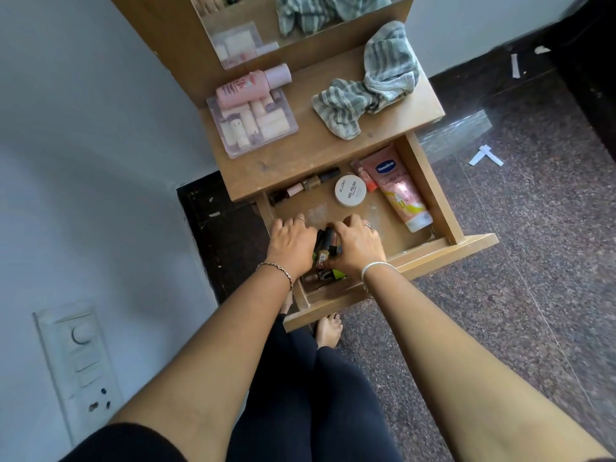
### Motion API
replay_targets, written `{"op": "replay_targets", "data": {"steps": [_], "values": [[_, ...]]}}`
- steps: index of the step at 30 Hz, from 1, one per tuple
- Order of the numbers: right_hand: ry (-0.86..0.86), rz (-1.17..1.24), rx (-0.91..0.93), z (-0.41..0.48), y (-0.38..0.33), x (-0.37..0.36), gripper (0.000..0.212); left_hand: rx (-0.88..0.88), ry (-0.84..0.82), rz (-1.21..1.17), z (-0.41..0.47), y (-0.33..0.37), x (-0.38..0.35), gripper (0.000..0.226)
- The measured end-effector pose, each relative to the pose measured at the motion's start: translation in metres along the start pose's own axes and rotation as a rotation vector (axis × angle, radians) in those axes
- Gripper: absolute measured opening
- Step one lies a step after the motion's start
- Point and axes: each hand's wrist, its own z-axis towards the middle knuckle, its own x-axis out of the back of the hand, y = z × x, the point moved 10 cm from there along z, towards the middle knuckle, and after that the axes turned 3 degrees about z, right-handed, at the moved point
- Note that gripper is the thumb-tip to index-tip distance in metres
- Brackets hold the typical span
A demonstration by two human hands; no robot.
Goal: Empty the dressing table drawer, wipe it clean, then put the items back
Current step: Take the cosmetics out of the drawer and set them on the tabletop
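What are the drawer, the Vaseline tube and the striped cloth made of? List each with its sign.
Drawer: looks like wood or laminated board, matt tan, worn pale edges.
Vaseline tube: likely soft plastic, glossy pink print, white cap.
Striped cloth: fabric, probably cotton, matt, crumpled in soft folds.

The pink tube [396,191] in the drawer [433,191] reads "Vaseline", "Gluta-H…" and "10X", and the round white lid [350,191] beside it reads "zudio NAIL POLISH".
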Motion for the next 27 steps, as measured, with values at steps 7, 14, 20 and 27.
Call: {"op": "replay_targets", "data": {"steps": [7, 14, 20, 27], "values": [[0.009, 0.140, 0.027, -0.005, -0.004, -0.004, 0.066, 0.065, 0.060, -0.017, -0.001, 0.004, 0.000, 0.019], [-0.015, 0.374, -0.012, -0.008, 0.002, -0.013, 0.047, 0.078, 0.083, -0.023, 0.000, 0.006, -0.003, 0.021], [-0.011, 0.459, -0.069, -0.006, 0.011, -0.012, 0.030, 0.081, 0.151, -0.064, -0.002, 0.006, 0.001, 0.023], [0.068, 0.687, -0.212, -0.012, 0.025, 0.001, 0.021, 0.095, 0.215, -0.184, -0.008, -0.001, 0.014, 0.025]]}}
